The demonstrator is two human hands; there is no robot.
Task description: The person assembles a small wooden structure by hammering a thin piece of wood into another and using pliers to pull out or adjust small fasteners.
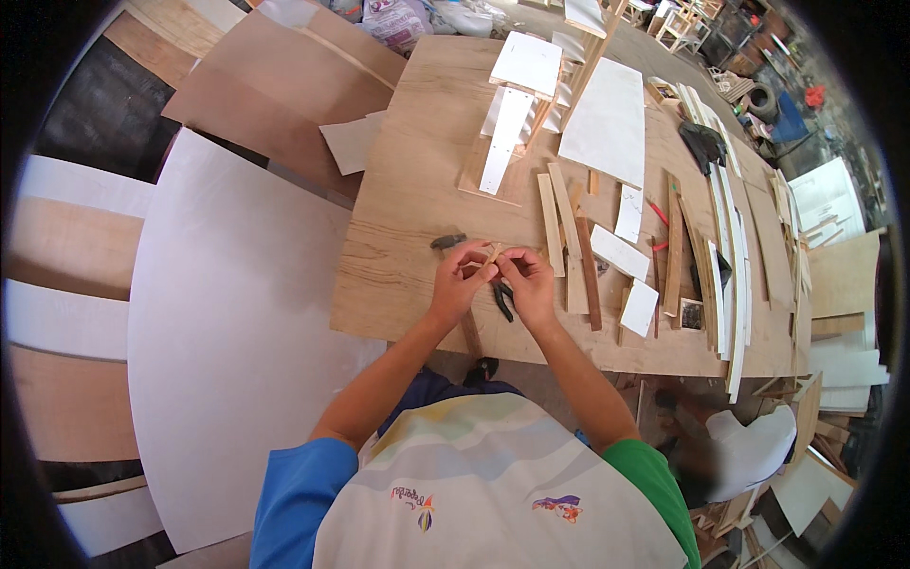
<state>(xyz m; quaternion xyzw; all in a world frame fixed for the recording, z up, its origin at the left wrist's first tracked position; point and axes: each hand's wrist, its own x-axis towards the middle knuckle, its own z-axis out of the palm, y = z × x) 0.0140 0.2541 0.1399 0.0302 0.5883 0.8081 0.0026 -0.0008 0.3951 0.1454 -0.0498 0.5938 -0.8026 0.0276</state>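
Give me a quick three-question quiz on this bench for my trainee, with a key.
1. True or false: the hammer's head lies left of the pliers.
2. The left hand and right hand pinch: A the hammer; B a small wooden piece; C the pliers.
3. What colour is the person's right sleeve?

Key: 1 true; 2 B; 3 green.
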